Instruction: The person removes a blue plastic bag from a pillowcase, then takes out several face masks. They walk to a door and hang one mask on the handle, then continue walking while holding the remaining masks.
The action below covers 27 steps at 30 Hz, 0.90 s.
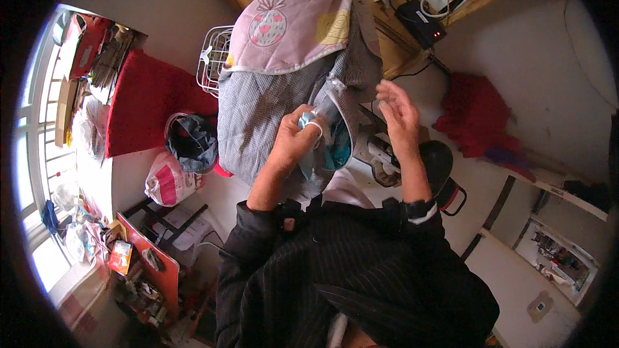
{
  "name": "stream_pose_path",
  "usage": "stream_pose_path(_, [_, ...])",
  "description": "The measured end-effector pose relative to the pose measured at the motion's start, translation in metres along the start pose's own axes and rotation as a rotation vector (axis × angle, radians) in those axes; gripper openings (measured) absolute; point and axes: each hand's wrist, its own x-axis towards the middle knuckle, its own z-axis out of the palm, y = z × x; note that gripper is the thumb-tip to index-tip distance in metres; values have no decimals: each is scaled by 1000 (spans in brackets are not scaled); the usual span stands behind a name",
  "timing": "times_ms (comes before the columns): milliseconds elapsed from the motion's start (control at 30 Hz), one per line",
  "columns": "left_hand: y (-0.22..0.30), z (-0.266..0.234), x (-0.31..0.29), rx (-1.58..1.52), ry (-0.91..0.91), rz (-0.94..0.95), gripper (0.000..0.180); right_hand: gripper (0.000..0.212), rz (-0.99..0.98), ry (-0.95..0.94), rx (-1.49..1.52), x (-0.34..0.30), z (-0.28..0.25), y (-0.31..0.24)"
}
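My left hand point(298, 134) is closed on a light-blue face mask point(308, 118) with a white loop, bunched at the thumb and fingers. It is held over the open mouth of a pocket in a quilted grey-checked cover point(271, 100). Clear plastic and teal material point(338, 148) show inside the pocket. To the right of the pocket, my right hand point(401, 113) is raised with its fingers loosely bent and apart, holding nothing. The top of the cover folds over as a pink flap point(284, 29) with a pineapple print.
A white wire basket point(213, 61) juts out left of the cover. Beyond it stand a red cloth-covered piece point(145, 103), a bucket with dark cloth point(192, 142) and a pink-white bag point(171, 180). A black box with red lights point(420, 22) sits at the back right.
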Motion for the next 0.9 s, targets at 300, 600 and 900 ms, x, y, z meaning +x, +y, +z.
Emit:
stream_pose_path(300, [6, -5, -10, -84, -58, 49, 30, 36, -181, -23, -419, 57, 17, 88])
stream_pose_path(600, [12, -19, -36, -133, 75, 74, 22, 22, -129, 202, -245, 80, -1, 123])
stream_pose_path(900, [14, -15, -45, -539, 383, 102, 28, 20, -182, 350, -249, 74, 9, 126])
